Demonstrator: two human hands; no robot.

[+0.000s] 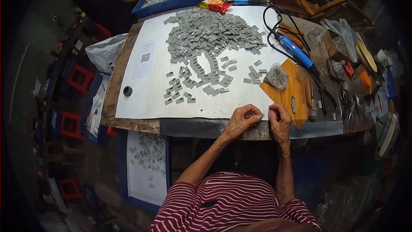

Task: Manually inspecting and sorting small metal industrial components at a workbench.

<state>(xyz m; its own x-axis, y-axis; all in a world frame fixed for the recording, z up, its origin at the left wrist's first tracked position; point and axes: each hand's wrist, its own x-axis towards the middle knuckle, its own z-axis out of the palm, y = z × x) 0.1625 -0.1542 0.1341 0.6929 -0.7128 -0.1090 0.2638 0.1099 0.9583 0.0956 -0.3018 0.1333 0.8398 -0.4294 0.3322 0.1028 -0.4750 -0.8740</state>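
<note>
Head view: grey pieces [214, 34] heaped beyond both hands [262, 118].

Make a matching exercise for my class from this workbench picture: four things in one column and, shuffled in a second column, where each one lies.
Things:
1. heap of grey pieces
2. black tape roll
3. blue handled tool
4. small grey piece

Places:
A. pinched between the left hand and right hand
B. on the bare wood at the table's left edge
C. right of the white sheet, cable attached
D. on the white sheet's far half

Pairs: 1-D, 2-B, 3-C, 4-A
</note>
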